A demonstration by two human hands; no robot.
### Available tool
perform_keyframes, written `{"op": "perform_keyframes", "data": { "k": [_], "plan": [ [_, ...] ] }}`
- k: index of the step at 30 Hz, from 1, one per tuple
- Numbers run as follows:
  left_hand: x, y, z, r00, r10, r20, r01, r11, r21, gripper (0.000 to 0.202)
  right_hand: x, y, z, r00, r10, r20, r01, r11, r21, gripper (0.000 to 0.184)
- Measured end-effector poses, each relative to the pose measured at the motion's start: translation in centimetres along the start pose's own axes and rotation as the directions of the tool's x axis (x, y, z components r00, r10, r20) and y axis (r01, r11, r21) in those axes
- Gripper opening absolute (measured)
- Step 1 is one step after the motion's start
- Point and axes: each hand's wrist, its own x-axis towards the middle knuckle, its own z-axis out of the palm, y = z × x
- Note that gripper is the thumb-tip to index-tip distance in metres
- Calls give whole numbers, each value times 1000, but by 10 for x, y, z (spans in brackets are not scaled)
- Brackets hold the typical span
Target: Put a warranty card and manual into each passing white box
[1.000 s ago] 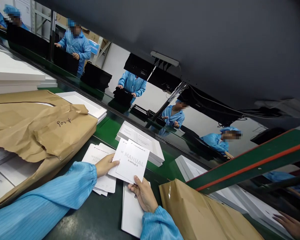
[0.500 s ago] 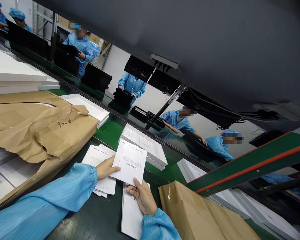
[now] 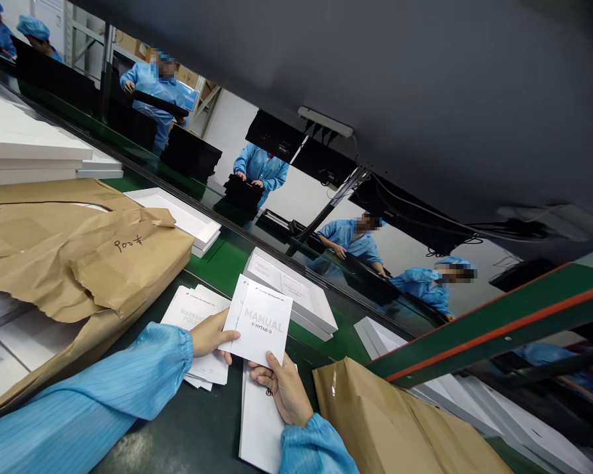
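A white booklet printed "MANUAL" is held up over the bench, with another white sheet or booklet showing behind its left edge. My left hand pinches the pair at the left side, thumb in front. At the lower edge, my right hand grips the manual between thumb and fingers. Below my left hand lies a loose pile of white warranty leaflets. A stack of white booklets sits under my right hand, partly covered by it.
Open white boxes stand on the green conveyor belt beyond the bench. Torn brown paper wrapping holds white booklets at left; a brown package is at right. A green red-edged bar slants overhead. Co-workers stand across the line.
The white boxes on the belt have shifted slightly to the right. My hands and the manual have barely moved. Across the line, a co-worker has tilted a black panel.
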Motion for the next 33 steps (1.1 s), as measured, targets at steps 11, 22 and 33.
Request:
{"op": "perform_keyframes", "data": {
  "k": [11,22,33],
  "plan": [
    [1,0,0,1000,17,0,-17,1000,19,45,0,1,0,1000,-4,-17,4,1000,1,46],
    [7,-11,-3,1000,26,7,-26,1000,5,42,0,1,0,1000,-3,4,3,1000,17,48],
    [6,-12,-3,1000,15,4,-15,1000,4,47,1,2,-3,1000,-9,22,8,1000,10,54]
  ]
}}
